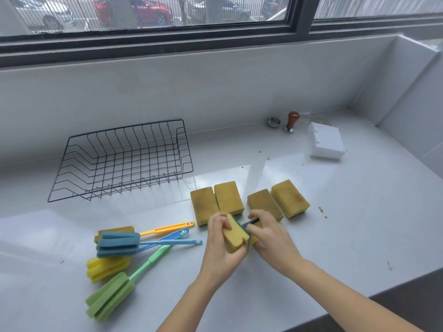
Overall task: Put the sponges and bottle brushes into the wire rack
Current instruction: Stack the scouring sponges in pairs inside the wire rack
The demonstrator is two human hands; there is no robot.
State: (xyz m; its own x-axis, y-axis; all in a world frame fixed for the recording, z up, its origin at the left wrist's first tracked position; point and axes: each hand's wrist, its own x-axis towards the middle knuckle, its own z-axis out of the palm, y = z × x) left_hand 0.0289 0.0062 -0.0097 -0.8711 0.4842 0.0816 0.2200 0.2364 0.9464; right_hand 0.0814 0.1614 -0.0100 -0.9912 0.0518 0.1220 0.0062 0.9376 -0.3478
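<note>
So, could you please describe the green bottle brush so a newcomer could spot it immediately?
Start at the black wire rack; the bottle brushes lie fanned on the counter in front of it. The green bottle brush lies nearest the counter's front edge, the only one with green foam and handle.

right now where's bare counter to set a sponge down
Bare counter lies right of the four sponges, and between the wire rack and the white block. It is crowded near the bottle brushes and both hands.

held sponge: yellow, green backing | sponges beyond hands: stained mustard | brushes left of hands: blue, yellow, green | rack: black
</note>
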